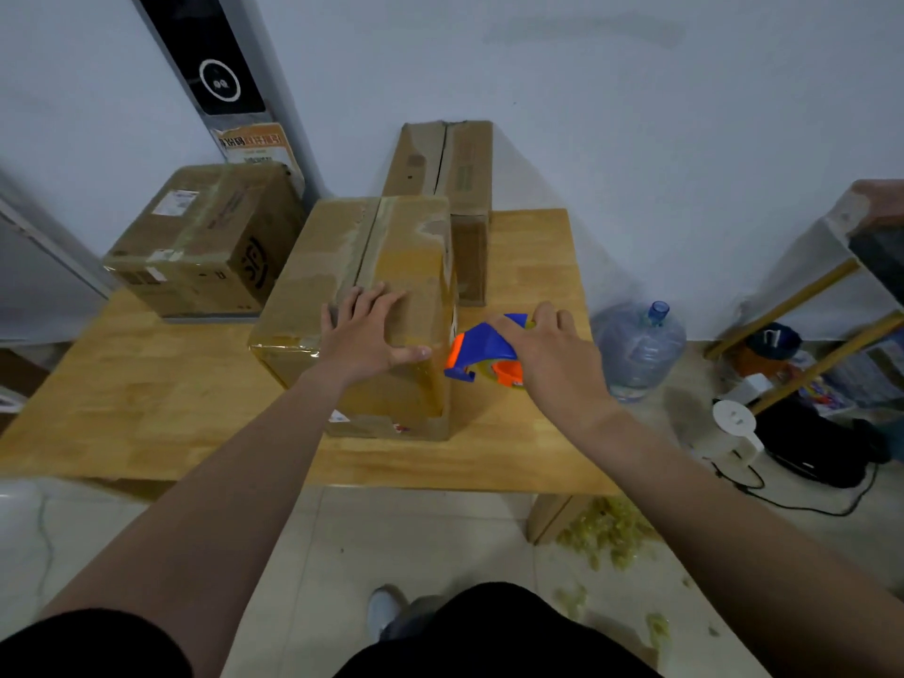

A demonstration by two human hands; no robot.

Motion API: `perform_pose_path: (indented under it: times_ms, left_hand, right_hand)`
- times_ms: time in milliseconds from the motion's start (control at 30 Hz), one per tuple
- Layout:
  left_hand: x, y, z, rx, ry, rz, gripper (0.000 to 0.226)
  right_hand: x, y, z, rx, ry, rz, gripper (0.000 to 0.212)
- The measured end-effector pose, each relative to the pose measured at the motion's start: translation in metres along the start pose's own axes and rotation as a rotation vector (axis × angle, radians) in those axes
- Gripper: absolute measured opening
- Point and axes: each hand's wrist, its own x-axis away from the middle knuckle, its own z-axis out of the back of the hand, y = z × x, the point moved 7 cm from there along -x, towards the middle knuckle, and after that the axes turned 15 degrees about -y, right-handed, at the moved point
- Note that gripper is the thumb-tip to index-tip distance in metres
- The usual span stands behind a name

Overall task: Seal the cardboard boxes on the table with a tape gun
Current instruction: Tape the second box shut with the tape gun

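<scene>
Left hand [364,335]: fingers spread flat on the near cardboard box [362,305] on the table [146,384]. Right hand [553,354]: apparently gripping the tape gun [484,347] (blue and orange), just right of that box.

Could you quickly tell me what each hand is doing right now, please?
Left hand: open, flat on the box.
Right hand: grips the tape gun.

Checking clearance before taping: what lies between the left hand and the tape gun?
Head view: only the top right edge of the cardboard box under the left hand; the right hand holds the tape gun just beside it.
</scene>
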Motion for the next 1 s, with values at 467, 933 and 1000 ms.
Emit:
perform_pose_path:
  times_ms: [467,933,1000]
  left_hand:
    - [-0.008,0.003,-0.002,-0.056,-0.005,0.003,0.106]
    - [-0.012,-0.003,-0.007,-0.056,-0.009,-0.011,0.121]
    - [-0.011,-0.002,-0.006,-0.041,-0.046,-0.021,0.121]
  right_hand:
    - [-0.032,0.091,-0.138,-0.843,-0.426,-0.362,0.068]
    - [-0.057,0.077,-0.237,-0.939,-0.607,-0.477,0.063]
    - [-0.054,0.075,-0.229,-0.864,-0.606,-0.439,0.054]
